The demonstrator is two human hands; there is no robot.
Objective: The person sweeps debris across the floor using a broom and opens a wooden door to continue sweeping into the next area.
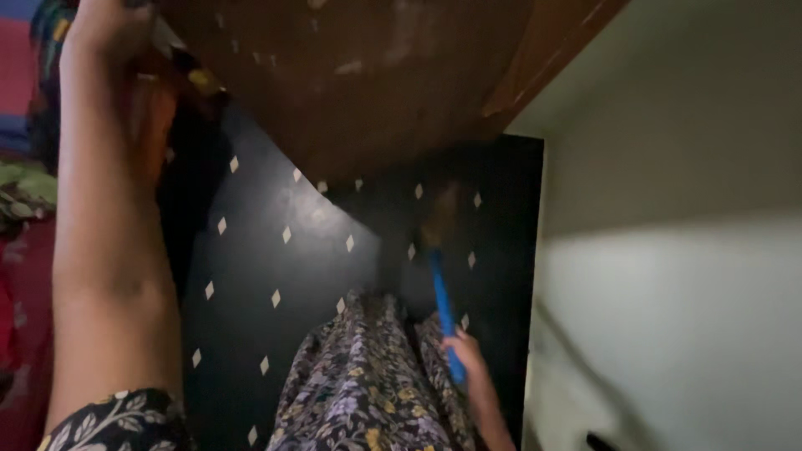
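The bare left forearm rises at nine o'clock; its left hand [109, 33] grips the brown wooden board [359, 75] edge. At five o'clock the right hand [468, 355] is closed around a blue-handled broom [441, 292], bristles on the black diamond-patterned floor [267, 250] beside a pale wall [668, 209].

Head view, looking down. The right hand [469, 357] grips the blue handle of a broom [443, 296], whose blurred bristles rest on the dark floor [267, 250] patterned with small pale diamonds. The left hand [113, 33] is raised against the edge of a brown wooden board [359, 75] above the floor. A pale wall [668, 250] borders the floor's right side; floral clothing [359, 392] hangs over its near part.
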